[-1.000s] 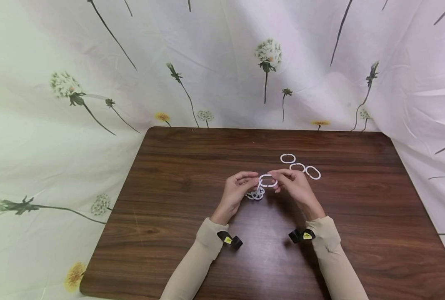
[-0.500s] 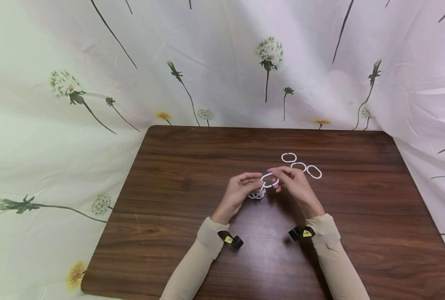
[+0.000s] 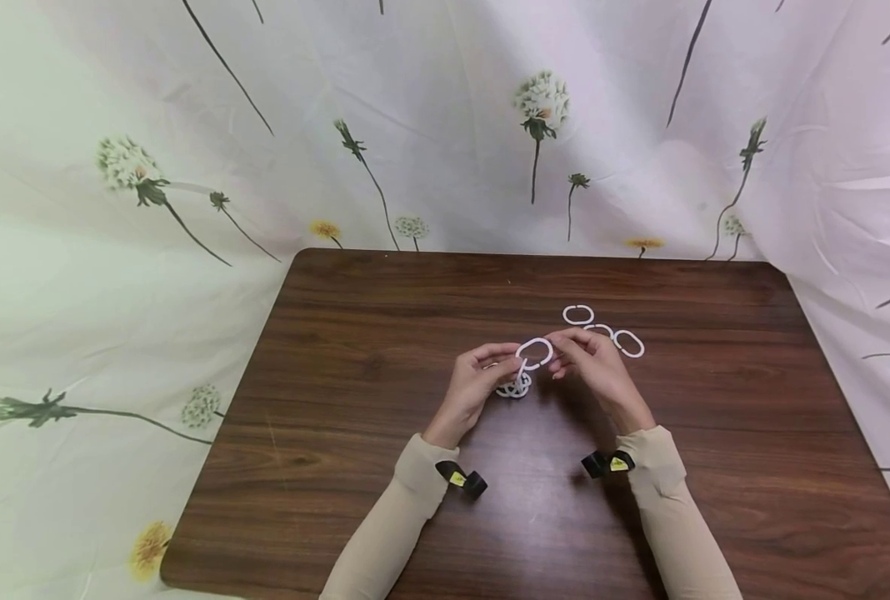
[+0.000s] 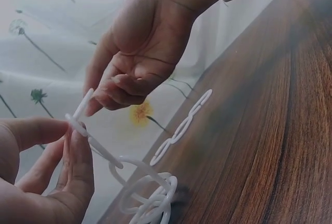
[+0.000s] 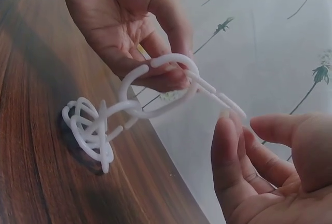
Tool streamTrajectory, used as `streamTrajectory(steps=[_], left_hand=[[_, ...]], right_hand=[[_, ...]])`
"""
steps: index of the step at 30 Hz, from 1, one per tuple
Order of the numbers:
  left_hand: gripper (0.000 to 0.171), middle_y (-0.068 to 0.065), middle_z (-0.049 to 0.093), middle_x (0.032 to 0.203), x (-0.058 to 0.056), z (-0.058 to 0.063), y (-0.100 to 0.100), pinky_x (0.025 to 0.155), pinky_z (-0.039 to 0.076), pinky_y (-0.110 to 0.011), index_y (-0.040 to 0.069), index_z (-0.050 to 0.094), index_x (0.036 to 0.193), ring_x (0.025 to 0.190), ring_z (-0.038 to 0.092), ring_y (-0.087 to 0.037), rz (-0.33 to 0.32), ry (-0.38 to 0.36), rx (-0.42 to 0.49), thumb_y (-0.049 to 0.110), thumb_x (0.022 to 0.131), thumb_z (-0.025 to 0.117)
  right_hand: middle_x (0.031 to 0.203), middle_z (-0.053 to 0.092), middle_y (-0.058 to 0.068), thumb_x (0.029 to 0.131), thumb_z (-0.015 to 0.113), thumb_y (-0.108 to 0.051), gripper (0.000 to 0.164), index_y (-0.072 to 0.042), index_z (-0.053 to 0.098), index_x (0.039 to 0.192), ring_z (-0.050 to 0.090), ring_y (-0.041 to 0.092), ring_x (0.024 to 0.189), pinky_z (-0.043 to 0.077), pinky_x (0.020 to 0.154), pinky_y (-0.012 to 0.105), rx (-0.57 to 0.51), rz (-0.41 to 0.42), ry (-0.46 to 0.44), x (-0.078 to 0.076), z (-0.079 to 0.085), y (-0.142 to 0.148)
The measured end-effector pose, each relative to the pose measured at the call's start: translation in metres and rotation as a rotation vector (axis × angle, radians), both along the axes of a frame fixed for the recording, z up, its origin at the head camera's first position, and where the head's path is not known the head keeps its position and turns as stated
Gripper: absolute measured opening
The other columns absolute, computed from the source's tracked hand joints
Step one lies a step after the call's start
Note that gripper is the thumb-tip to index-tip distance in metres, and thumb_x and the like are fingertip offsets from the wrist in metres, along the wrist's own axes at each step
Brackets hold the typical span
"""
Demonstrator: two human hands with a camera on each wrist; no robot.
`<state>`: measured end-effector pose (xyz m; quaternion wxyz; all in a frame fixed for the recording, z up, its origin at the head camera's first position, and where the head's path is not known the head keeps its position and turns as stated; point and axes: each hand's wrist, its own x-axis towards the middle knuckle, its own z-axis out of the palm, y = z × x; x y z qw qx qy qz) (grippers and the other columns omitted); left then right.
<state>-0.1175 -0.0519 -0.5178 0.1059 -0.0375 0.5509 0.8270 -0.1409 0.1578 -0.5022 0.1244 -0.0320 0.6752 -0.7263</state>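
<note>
- Left hand [image 3: 471, 387] holding firm, its fingers pinching the chain right where the raised link [image 3: 538, 340] hooks on!
- Below those fingers, the bunched chain [image 3: 513, 392] sits on the worktop [image 3: 370, 375].
- The raised link has just swung left and up, now seemingly carried by the left hand alone.
- Right hand [image 3: 597, 372] has eased off rightward, fingers parted beside the link's end; contact, can't tell.
- Far right, three loose links [image 3: 598, 326] wait, unmoved.

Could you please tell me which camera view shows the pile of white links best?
The right wrist view: the pile of white links appears large, no hand covering it. In the head view it's small, beside the left hand; the left wrist view crops it below.
</note>
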Motion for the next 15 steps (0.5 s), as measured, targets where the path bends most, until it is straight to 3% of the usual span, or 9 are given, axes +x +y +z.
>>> streamTrajectory(steps=[3, 7, 9, 15], left_hand=[[0.034, -0.010, 0.078, 0.099, -0.001, 0.000, 0.000, 0.073, 0.062, -0.016, -0.020, 0.062, 0.125, 0.078, 0.071, -0.004, 0.026, 0.002, 0.003, -0.011, 0.092, 0.068], [0.035, -0.005, 0.078, 0.095, -0.002, 0.000, -0.002, 0.071, 0.061, -0.015, -0.020, 0.061, 0.126, 0.076, 0.070, -0.004, 0.043, -0.002, 0.012, -0.011, 0.092, 0.068], [0.035, 0.004, 0.077, 0.089, -0.001, 0.000, -0.003, 0.070, 0.061, -0.016, -0.020, 0.061, 0.125, 0.075, 0.070, -0.004, 0.048, -0.007, 0.019, -0.012, 0.092, 0.067], [0.032, 0.001, 0.076, 0.088, 0.000, 0.002, -0.005, 0.071, 0.062, -0.017, -0.018, 0.064, 0.122, 0.077, 0.071, -0.005, 0.084, -0.022, 0.024, -0.011, 0.092, 0.069]], right_hand=[[0.082, 0.071, -0.002, 0.107, 0.061, -0.018, 0.026, 0.005, 0.067, 0.117, 0.068, 0.008, 0.068, 0.060, 0.057, 0.022, 0.005, -0.011, -0.013, -0.002, 0.000, 0.005], [0.083, 0.072, -0.004, 0.106, 0.063, -0.022, 0.028, 0.002, 0.069, 0.118, 0.068, 0.007, 0.069, 0.057, 0.052, 0.021, 0.058, -0.033, -0.016, -0.004, -0.001, 0.013], [0.083, 0.073, -0.007, 0.106, 0.063, -0.022, 0.030, 0.004, 0.068, 0.121, 0.068, 0.006, 0.069, 0.058, 0.053, 0.022, 0.077, -0.040, -0.015, -0.005, -0.002, 0.018], [0.086, 0.076, -0.010, 0.105, 0.065, -0.024, 0.022, -0.005, 0.071, 0.115, 0.069, 0.004, 0.070, 0.060, 0.055, 0.022, 0.098, -0.080, -0.028, -0.010, -0.002, 0.042]])
